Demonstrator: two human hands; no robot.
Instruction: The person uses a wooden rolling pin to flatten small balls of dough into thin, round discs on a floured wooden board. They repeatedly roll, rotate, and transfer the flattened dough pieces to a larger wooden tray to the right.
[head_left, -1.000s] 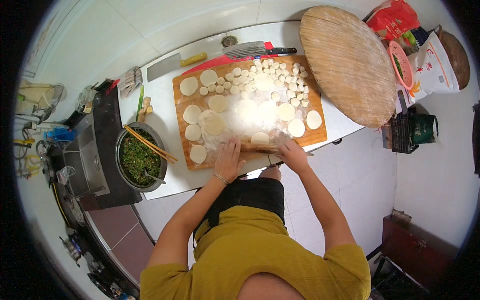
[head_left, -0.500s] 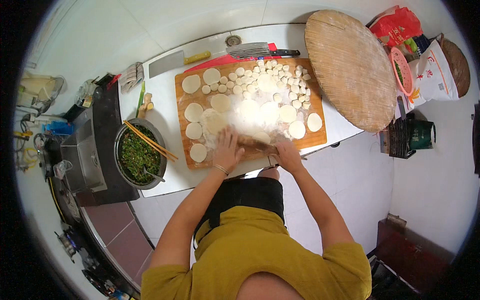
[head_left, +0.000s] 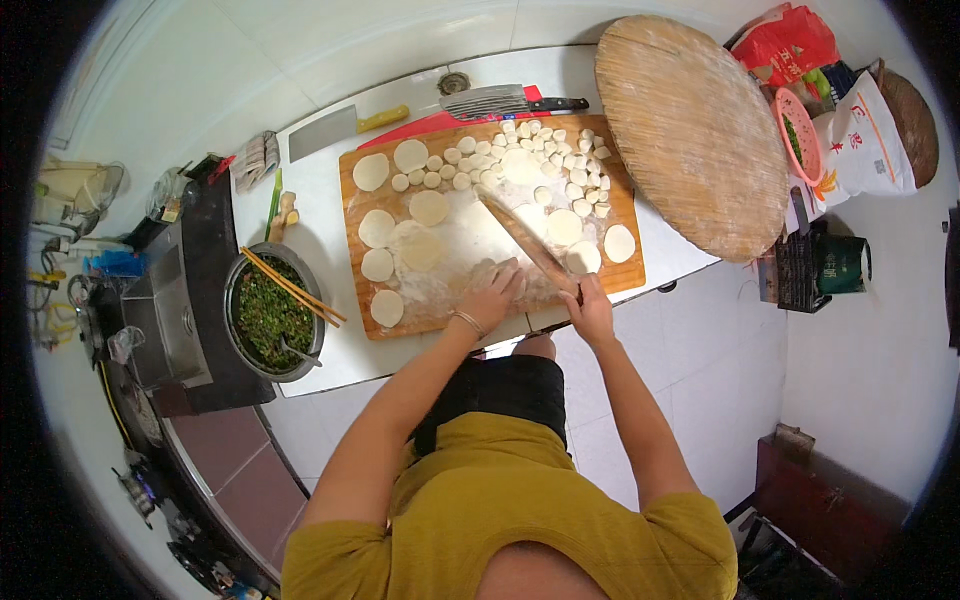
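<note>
A floury wooden rolling pin (head_left: 527, 239) slants over the board, its far tip toward the small dough pieces. My right hand (head_left: 590, 308) is closed round its near end, at the board's front edge. Fingers outstretched, my left hand (head_left: 490, 293) lies low over the floured front of the board, left of the pin; whether dough is under it, I cannot tell. Flat round dough wrappers (head_left: 377, 229) lie along the left side and more (head_left: 619, 243) at the right. Several small cut dough pieces (head_left: 577, 176) cover the far part of the wooden board (head_left: 357, 309).
Left of the board stands a bowl of chopped green filling (head_left: 268, 316) with chopsticks (head_left: 290, 287) across it. Behind the board lie a cleaver (head_left: 322, 133) and a black-handled knife (head_left: 558, 104). A large round wooden lid (head_left: 695, 135) overlaps the far right corner.
The rolling pin has swung from lying crosswise under both hands to pointing away, held by my right hand alone. My left hand has come off it and shifted right.
</note>
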